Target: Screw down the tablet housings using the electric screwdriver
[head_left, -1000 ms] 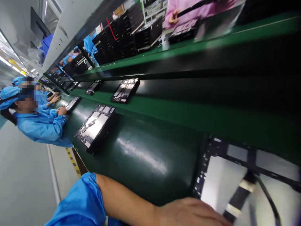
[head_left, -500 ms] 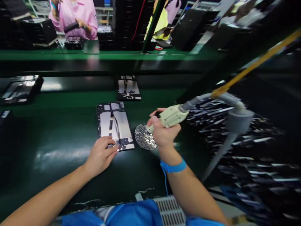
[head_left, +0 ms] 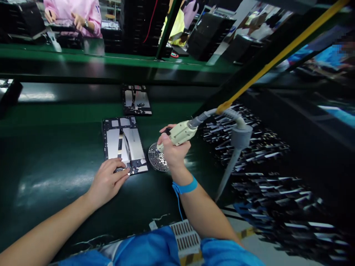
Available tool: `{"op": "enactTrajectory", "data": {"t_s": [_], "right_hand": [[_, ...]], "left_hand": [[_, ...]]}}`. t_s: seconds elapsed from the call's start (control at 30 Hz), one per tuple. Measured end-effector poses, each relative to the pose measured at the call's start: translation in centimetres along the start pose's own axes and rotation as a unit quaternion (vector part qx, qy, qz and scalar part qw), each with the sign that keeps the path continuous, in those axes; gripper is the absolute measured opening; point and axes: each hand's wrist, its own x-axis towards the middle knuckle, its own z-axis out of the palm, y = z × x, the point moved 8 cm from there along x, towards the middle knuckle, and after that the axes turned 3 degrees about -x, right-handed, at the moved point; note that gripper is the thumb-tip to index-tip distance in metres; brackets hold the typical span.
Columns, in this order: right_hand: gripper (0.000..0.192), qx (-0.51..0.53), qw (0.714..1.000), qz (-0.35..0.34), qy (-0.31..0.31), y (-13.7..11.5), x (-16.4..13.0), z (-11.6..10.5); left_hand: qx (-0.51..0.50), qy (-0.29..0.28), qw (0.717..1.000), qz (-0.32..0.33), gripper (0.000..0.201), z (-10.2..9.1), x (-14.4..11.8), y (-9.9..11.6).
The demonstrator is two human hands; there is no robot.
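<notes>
An opened tablet (head_left: 132, 142), with silver battery panels, a dark cable and a circuit strip along its near edge, lies on the green bench. My left hand (head_left: 109, 179) is closed at the tablet's near left corner, thumb and fingers together on its edge. In my right hand (head_left: 177, 151) is a pale electric screwdriver (head_left: 183, 133), gripped with its front end low over a round perforated screw plate (head_left: 155, 158). My fingers and the tool's front cover part of that plate. A blue strap (head_left: 187, 186) circles my right wrist.
A second opened tablet (head_left: 136, 99) lies farther back. To the right stand dense rows of upright dark pieces (head_left: 266, 195), beside a grey tool holder (head_left: 241, 136). A yellow cord (head_left: 249, 79) runs up from the screwdriver. Across the bench a person in pink (head_left: 74, 18) works.
The whole view has shifted, so bench and hands appear farther left. My hands keep their holds on tablet and screwdriver. The person in pink has lowered their hands to the bench.
</notes>
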Motion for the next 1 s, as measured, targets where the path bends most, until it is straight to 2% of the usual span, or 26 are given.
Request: {"op": "enactTrajectory", "data": {"t_s": [0.33,0.5,0.6,0.7,0.77,0.83,0.93,1.0], "right_hand": [[0.026,-0.023,1.0,0.006,0.011,0.3,-0.1,0.0],[0.025,-0.029,1.0,-0.001,-0.004,0.3,0.1,0.1],[0.021,-0.026,1.0,-0.014,-0.005,-0.9,0.1,0.2],[0.019,0.019,1.0,-0.02,-0.009,-3.1,-0.8,0.7],[0.022,0.06,0.997,-0.012,-0.043,-4.4,-2.2,1.9],[0.024,0.086,0.991,0.005,-0.104,-5.2,-3.9,3.5],[0.025,0.083,0.98,0.024,-0.177,-5.5,-6.2,5.5],[0.025,0.072,0.979,0.021,-0.192,-5.3,-6.8,6.1]], "left_hand": [[-0.001,-0.002,1.0,0.002,0.018,0.1,-0.1,0.0],[-0.001,0.006,1.0,0.001,0.018,0.1,-0.1,0.0],[-0.006,0.008,1.0,-0.005,0.017,0.1,0.0,-0.1],[-0.013,0.012,1.0,-0.01,0.016,0.1,0.0,0.0],[-0.016,0.012,1.0,-0.009,0.017,0.1,0.1,0.0],[-0.019,0.011,1.0,-0.008,0.018,0.1,0.2,0.1],[-0.021,0.013,1.0,-0.015,0.018,0.0,0.2,0.0],[-0.022,0.014,1.0,-0.016,0.018,0.0,0.2,-0.1]]}}
